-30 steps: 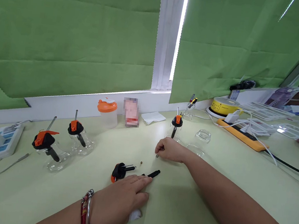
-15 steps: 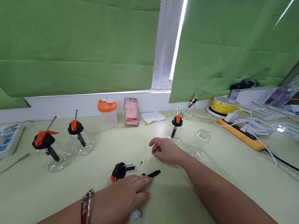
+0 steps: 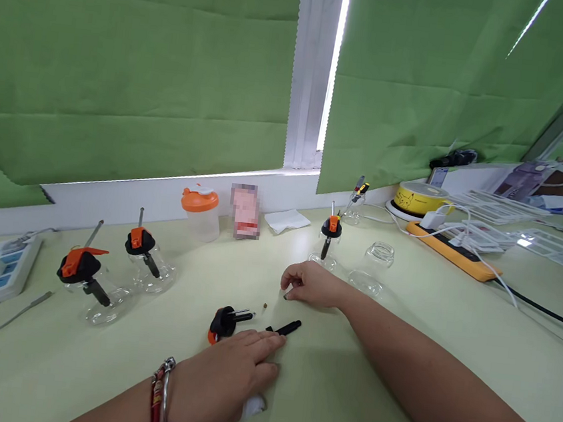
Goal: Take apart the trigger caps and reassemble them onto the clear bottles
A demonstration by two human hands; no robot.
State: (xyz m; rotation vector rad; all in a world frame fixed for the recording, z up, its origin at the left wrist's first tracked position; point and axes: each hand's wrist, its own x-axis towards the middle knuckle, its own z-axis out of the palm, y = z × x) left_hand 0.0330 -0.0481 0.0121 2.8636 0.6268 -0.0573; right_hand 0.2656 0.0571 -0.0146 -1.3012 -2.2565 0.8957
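My left hand (image 3: 228, 380) rests palm down on the table, fingers stretched out, the fingertips by a short black tube (image 3: 289, 327). A small white thing (image 3: 253, 406) shows from under its palm; what it is stays hidden. Just beyond lies a black and orange lid (image 3: 223, 323) on its side, with a thin metal rod and a black spout. Near that is a tiny brown piece (image 3: 265, 305). Farther right, my right hand (image 3: 311, 285) has its fingers curled, and a tiny dark speck shows at the fingertips, too small to name.
Clear glass bottles with black and orange lids stand at the left (image 3: 106, 296), (image 3: 154, 278) and back centre (image 3: 325, 246). An open glass jar (image 3: 376, 268) stands right of my right hand. Behind are an orange-lidded cup (image 3: 203, 216), a tissue (image 3: 286, 221) and an orange power strip (image 3: 453, 251).
My right hand's fingers have shifted slightly, and a tiny dark speck now shows at their tips. My left hand has stayed in place.
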